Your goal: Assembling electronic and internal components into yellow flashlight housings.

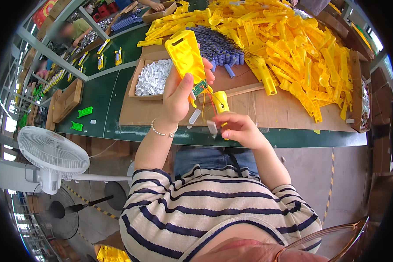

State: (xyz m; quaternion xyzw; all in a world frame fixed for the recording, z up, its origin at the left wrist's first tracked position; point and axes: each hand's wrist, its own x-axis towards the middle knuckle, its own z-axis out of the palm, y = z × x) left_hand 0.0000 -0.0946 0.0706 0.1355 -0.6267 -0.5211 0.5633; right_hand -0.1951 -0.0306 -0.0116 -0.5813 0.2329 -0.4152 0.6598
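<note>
So the left hand [177,94] is up over the bench with its fingers wrapped round a yellow shell [185,54], thumb on the near face, hollow side showing. A little green board [199,88] sits at the shell's lower end, with thin wires [211,97] running down from it toward the right hand [240,129].

That right hand is low, by the bench's near edge, thumb and forefinger only a narrow gap apart. There's a blurry white piece [212,127] right at the tips, but I honestly can't tell if it's gripped. Another yellow part [222,101] is just past those fingers, and a clear cover [195,116] lies on the cardboard [148,113] between the hands.

Around all that: a box of white bits [155,78] to the left, a heap of blue cylinders [222,54] behind, and a massive yellow pile [297,56] on the right.
</note>
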